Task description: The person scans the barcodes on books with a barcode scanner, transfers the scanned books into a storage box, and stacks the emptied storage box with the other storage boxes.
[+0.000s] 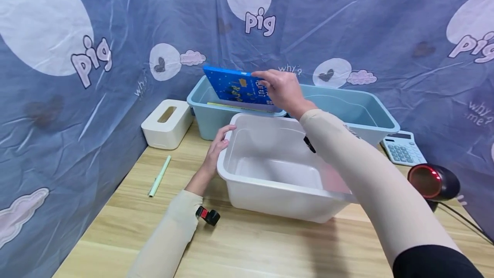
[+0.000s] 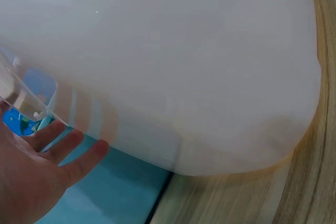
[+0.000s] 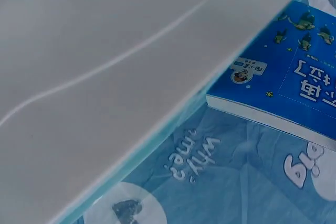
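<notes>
My right hand [image 1: 284, 91] pinches the upper right corner of a blue paperback book [image 1: 235, 87]. The book stands tilted, its lower part inside the left blue bin [image 1: 214, 119]. In the right wrist view the book [image 3: 262, 85] shows its printed cover and white page edges; the hand itself is out of that view. My left hand [image 1: 216, 151] rests at the left rim of a white plastic bin [image 1: 278, 194]. In the left wrist view, the left hand [image 2: 47, 171] has fairly straight, spread fingers against the bin's outer wall [image 2: 210, 77].
Behind the right forearm stands a second blue bin [image 1: 347, 106]. A white tissue box [image 1: 167, 125] and a pale green pen [image 1: 160, 176] are at left. A calculator [image 1: 403, 148] and a black device with a red-lit ring [image 1: 434, 181] are at right. Patterned fabric encloses the table.
</notes>
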`<state>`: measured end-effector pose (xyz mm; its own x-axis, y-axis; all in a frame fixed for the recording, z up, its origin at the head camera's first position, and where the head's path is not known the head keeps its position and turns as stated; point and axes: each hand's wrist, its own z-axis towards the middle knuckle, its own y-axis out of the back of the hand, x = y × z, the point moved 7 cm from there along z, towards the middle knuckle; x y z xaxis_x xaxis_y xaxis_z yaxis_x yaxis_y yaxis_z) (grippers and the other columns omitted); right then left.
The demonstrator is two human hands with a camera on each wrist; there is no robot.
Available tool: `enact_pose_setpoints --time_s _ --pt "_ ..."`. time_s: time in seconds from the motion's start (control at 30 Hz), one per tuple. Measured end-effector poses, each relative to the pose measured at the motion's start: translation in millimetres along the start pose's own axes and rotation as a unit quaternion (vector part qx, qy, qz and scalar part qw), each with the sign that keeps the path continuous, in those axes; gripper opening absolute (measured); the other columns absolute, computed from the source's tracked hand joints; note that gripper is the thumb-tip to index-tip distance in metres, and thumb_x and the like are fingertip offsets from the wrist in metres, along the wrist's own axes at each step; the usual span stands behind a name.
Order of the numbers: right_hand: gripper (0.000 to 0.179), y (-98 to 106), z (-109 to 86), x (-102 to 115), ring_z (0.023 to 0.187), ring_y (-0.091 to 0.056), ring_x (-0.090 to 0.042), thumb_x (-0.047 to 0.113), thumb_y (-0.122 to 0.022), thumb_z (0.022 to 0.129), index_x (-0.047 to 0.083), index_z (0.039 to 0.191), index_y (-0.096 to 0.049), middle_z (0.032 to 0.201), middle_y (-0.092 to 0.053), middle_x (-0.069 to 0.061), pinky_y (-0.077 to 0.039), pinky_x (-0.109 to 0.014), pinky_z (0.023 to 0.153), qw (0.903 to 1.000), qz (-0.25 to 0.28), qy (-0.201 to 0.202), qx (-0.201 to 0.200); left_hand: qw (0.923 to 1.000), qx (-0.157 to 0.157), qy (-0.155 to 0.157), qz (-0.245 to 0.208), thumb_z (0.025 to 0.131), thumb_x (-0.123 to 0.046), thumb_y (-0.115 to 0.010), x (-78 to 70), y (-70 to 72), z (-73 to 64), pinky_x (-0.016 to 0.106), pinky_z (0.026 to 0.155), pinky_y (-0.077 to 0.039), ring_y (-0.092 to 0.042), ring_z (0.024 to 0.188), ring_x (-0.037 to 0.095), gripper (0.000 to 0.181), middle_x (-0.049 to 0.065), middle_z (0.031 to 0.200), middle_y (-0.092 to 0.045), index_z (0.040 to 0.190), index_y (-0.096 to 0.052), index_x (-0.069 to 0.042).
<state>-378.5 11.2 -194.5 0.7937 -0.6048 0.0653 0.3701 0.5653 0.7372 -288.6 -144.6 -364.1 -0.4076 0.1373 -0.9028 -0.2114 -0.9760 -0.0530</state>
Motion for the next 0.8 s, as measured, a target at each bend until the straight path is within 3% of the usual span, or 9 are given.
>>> enact_pose_setpoints --time_s 0.13,0.23,0.33,0.5,0.7,0.8 --pt "0.031 -11.8 -3.8 3.2 0.089 -0.073 -0.031 0.01 -0.061 0.099 0.018 0.127 -0.07 0.116 -0.075 -0.01 -0.059 -0.042 0.083 0.9994 0.026 -0.004 0.023 1.0 -0.004 0.006 0.004 0.094 -0.025 -0.031 -0.4 -0.3 0.1 0.032 0.084 -0.052 -0.045 0.115 0.045 0.06 0.032 0.146 -0.034 0.147 -0.03 0.003" --pt "0.031 -20.4 -9.5 2.1 0.103 -0.072 -0.031 0.009 -0.063 0.098 0.017 0.126 -0.071 0.122 -0.073 -0.009 -0.058 -0.044 0.088 0.9971 0.059 -0.02 0.045 0.9999 -0.002 0.011 0.008 0.094 -0.027 -0.031 1.2 0.2 -0.2 0.032 0.084 -0.053 -0.044 0.117 0.046 0.061 0.03 0.147 -0.032 0.148 -0.029 0.001" --pt "0.031 -29.0 -15.7 -4.8 0.09 -0.071 -0.028 0.009 -0.062 0.098 0.018 0.126 -0.071 0.126 -0.072 -0.007 -0.056 -0.038 0.079 0.9921 0.092 -0.051 0.068 0.9999 0.0 0.012 0.009 0.094 -0.028 -0.031 1.6 0.3 -0.5 0.031 0.083 -0.053 -0.048 0.115 0.037 0.061 0.032 0.147 -0.032 0.148 -0.029 0.0" --pt "0.031 -40.5 -27.1 -20.6 0.061 -0.049 -0.024 0.014 -0.062 0.099 0.022 0.127 -0.071 0.13 -0.07 -0.004 -0.039 -0.032 0.062 0.9806 0.103 -0.12 0.116 0.9999 0.003 0.012 0.012 0.095 -0.029 -0.032 1.1 -0.4 -0.2 0.028 0.084 -0.053 -0.05 0.111 0.019 0.061 0.032 0.147 -0.033 0.148 -0.029 0.0" --pt "0.031 -49.1 -30.9 -19.4 0.067 -0.055 -0.027 0.013 -0.06 0.1 0.023 0.128 -0.07 0.128 -0.071 -0.007 -0.044 -0.036 0.068 0.9737 0.097 -0.137 0.154 0.9997 0.003 0.016 0.02 0.095 -0.031 -0.032 2.7 -0.1 -0.3 0.031 0.085 -0.054 -0.049 0.113 0.025 0.061 0.029 0.149 -0.032 0.149 -0.029 -0.003" --pt "0.035 -56.7 -31.6 -17.2 0.087 -0.066 -0.03 0.007 -0.057 0.1 0.021 0.131 -0.068 0.131 -0.069 -0.009 -0.05 -0.039 0.081 0.9685 0.098 -0.145 0.177 0.9995 0.002 0.018 0.024 0.096 -0.031 -0.031 4.1 0.5 -1.2 0.03 0.084 -0.054 -0.049 0.113 0.027 0.06 0.028 0.149 -0.033 0.15 -0.029 -0.004"
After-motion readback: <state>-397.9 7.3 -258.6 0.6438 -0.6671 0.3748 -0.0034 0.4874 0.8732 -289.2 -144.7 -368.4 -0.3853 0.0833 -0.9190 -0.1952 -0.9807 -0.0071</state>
